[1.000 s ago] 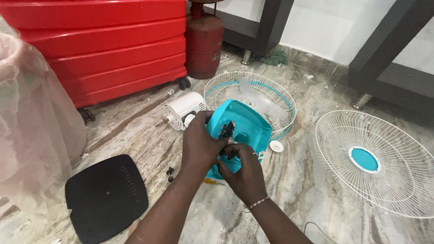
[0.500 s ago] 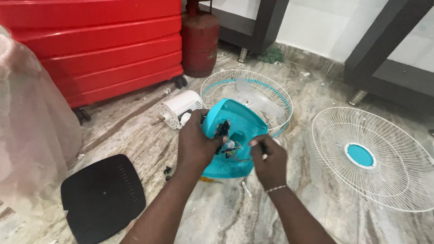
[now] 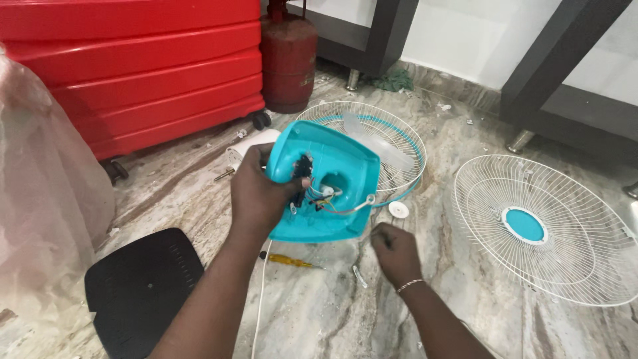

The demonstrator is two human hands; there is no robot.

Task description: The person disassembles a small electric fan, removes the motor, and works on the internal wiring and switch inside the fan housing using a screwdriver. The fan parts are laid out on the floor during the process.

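My left hand (image 3: 258, 196) grips a turquoise plastic fan base (image 3: 332, 183) by its left edge, tilted up so its open underside with wires and a switch block faces me. My right hand (image 3: 393, 251) is off the base, low over the marble floor just right of it, with fingers curled; whether they pinch anything I cannot make out. A small metal piece (image 3: 359, 276) lies on the floor to the left of that hand. A yellow-handled screwdriver (image 3: 287, 260) lies under the base.
A white fan guard with a turquoise hub (image 3: 541, 226) lies at right. Another guard with the blades (image 3: 382, 143) lies behind the base, a white round cap (image 3: 399, 210) beside it. A black panel (image 3: 143, 286) is lower left. Red suitcase (image 3: 133, 73), gas cylinder (image 3: 288, 60), plastic sheeting (image 3: 40, 199).
My right hand has come off the underside of the base and dropped to the floor at its right. My left hand keeps hold of the base, which now tilts more upright.
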